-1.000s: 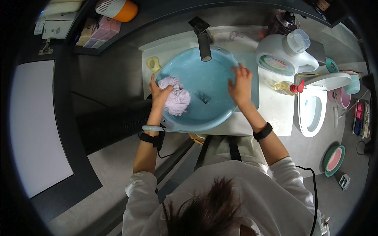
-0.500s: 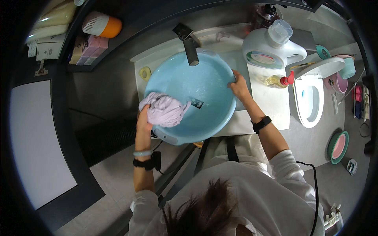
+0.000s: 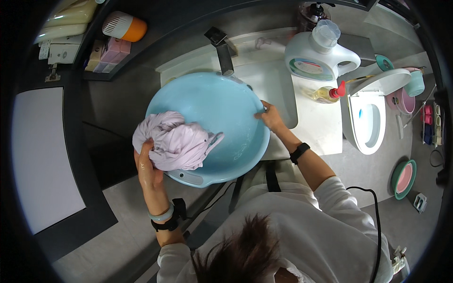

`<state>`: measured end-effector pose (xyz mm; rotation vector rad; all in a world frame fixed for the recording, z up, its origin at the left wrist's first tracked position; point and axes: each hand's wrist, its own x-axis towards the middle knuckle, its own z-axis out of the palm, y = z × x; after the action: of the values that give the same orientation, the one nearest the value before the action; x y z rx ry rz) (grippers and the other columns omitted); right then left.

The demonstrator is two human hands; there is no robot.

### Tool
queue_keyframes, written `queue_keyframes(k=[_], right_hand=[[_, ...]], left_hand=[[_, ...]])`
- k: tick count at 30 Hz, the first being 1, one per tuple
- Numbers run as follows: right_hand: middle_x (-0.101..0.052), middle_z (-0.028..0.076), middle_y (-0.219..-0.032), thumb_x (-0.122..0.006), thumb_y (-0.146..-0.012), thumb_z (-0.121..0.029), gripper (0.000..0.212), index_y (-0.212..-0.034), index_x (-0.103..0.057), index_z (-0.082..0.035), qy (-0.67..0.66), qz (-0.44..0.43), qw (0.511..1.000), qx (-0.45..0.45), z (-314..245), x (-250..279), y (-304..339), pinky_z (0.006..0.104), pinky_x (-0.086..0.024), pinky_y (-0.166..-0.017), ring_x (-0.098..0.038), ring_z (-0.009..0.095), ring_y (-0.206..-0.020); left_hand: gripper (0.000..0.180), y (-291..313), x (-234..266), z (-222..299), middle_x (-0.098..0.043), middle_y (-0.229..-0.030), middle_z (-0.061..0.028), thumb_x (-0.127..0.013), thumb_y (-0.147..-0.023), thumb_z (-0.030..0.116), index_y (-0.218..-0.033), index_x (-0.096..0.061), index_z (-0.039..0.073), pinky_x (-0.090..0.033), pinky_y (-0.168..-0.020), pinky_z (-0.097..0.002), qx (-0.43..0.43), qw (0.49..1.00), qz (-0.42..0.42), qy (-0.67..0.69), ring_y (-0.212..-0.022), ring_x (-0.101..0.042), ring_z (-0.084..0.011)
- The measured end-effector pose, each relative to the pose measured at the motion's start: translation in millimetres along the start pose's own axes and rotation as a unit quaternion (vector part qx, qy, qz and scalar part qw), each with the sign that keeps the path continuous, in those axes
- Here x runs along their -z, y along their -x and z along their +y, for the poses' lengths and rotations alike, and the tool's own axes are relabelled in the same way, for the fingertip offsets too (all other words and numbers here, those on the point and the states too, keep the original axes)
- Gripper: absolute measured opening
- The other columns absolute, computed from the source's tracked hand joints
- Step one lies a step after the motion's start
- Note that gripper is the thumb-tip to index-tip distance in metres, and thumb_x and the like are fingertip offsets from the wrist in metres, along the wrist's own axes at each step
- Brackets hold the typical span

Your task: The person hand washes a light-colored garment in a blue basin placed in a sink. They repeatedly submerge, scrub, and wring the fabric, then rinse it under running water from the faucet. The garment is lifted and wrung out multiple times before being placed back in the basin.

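Down over the sink, the person's left hand (image 3: 147,166) has its fingers closed around a bunched lilac cloth (image 3: 171,141), gripping it from underneath and holding it at the basin's eight o'clock edge, partly over the rim. The cloth is wadded into a thick twisted lump, with a loose end trailing toward the basin's middle. The right hand (image 3: 270,116) sits at the three o'clock rim of the round light-blue basin (image 3: 222,113), fingers curled narrowly over the edge and pinching it. The basin rests on the white sink (image 3: 278,89), just below the dark tap (image 3: 222,49) at its twelve o'clock. A black band is on the right wrist; a pale bangle and a dark band are on the left.

At two o'clock from the basin stands a large white detergent jug (image 3: 316,56), with a small bottle (image 3: 326,94) with a red cap lying just beside it. Farther right is a white toilet (image 3: 370,111). At ten o'clock, on a dark shelf, lies an orange and white device (image 3: 125,27).
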<state>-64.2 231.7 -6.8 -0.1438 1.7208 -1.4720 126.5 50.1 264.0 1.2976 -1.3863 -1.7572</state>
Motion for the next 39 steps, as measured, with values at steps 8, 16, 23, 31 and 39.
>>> queue_keyframes(k=[8, 16, 23, 31, 39], right_hand=[[-0.061, 0.012, -0.097, -0.061, -0.071, 0.0, 0.058, -0.126, -0.042, 0.001, -0.064, -0.025, 0.997, 0.029, 21, -19, 1, 0.0281, -0.046, -0.078, -0.059, 0.017, -0.086], [-0.06, 0.012, -0.1, -0.065, -0.069, -0.001, 0.06, -0.125, -0.043, 0.002, -0.088, -0.054, 0.995, 0.003, 31, -35, -8, 0.029, -0.045, -0.082, -0.058, 0.021, -0.088], [-0.062, 0.016, -0.097, -0.067, -0.068, -0.017, 0.06, -0.12, -0.045, 0.004, -0.006, -0.073, 0.997, 0.022, 51, -58, -15, 0.0322, -0.047, -0.078, -0.06, 0.022, -0.085], [-0.057, 0.018, -0.107, -0.071, -0.067, -0.005, 0.073, -0.128, -0.033, 0.008, -0.069, -0.171, 0.979, -0.091, 42, -81, -4, 0.0314, -0.043, -0.088, -0.054, 0.024, -0.101], [-0.042, 0.026, -0.125, -0.073, -0.066, -0.012, 0.088, -0.132, -0.02, 0.011, -0.112, -0.203, 0.963, -0.139, 40, -107, 2, 0.0336, -0.045, -0.086, -0.05, 0.03, -0.108]], left_hand=[[0.051, 10, -17, 13, -0.051, -0.114, -0.0146, -0.056, -0.074, 0.008, -0.121, -0.042, -0.004, -0.039, -0.089, -0.0305, -0.044, 0.999, -0.006, -0.032, -0.105, -0.051, -0.0236], [0.05, 6, -26, 26, -0.052, -0.112, -0.0148, -0.058, -0.074, 0.01, -0.12, -0.043, -0.004, -0.04, -0.088, -0.0299, -0.056, 0.998, -0.02, -0.027, -0.103, -0.051, -0.023], [0.052, 7, -52, 46, -0.052, -0.111, -0.0144, -0.061, -0.073, 0.011, -0.119, -0.044, -0.005, -0.041, -0.087, -0.0291, -0.071, 0.996, -0.029, -0.043, -0.101, -0.052, -0.0232], [0.027, -1, -98, 60, -0.058, -0.096, -0.009, -0.06, -0.078, 0.011, -0.099, -0.055, -0.004, -0.047, -0.077, -0.0275, -0.07, 0.992, -0.097, -0.029, -0.088, -0.058, -0.0173], [0.025, 2, -136, 68, -0.056, -0.088, -0.0057, -0.061, -0.074, 0.006, -0.097, -0.055, -0.001, -0.044, -0.075, -0.0264, -0.072, 0.99, -0.112, -0.035, -0.084, -0.056, -0.016]])
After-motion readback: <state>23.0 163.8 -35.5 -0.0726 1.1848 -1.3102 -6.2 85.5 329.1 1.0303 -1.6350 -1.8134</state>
